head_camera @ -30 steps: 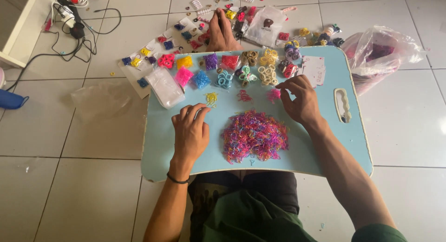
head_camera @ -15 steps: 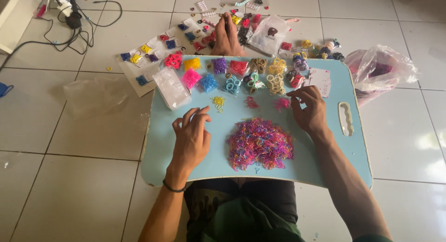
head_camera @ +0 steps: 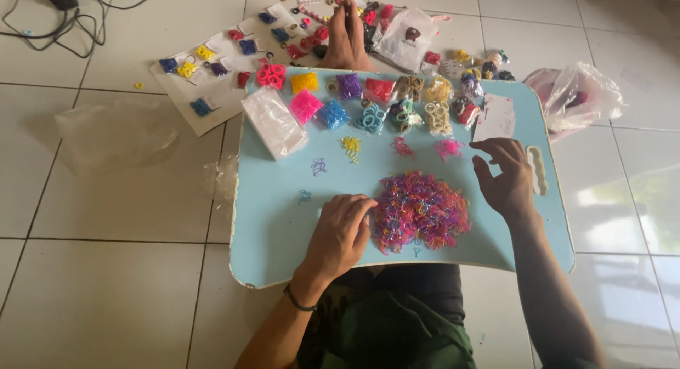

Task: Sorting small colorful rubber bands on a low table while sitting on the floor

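Your hands sit either side of a heap of tiny rubber bands on a pale blue lap table.

Your left hand [head_camera: 341, 234] rests palm down on the lap table [head_camera: 276, 234], fingers curled loosely, its fingertips touching the left edge of the pile of rubber bands [head_camera: 421, 209]; it grips nothing. Your right hand [head_camera: 504, 178] hovers open just right of the pile, fingers spread, holding nothing. Small sorted clumps lie above the pile: a yellow clump [head_camera: 350, 146] and a pink clump [head_camera: 448, 148]. A clear packet [head_camera: 274, 121] lies at the table's upper left.

Clear plastic bag [head_camera: 117, 132], black cables [head_camera: 78, 15]
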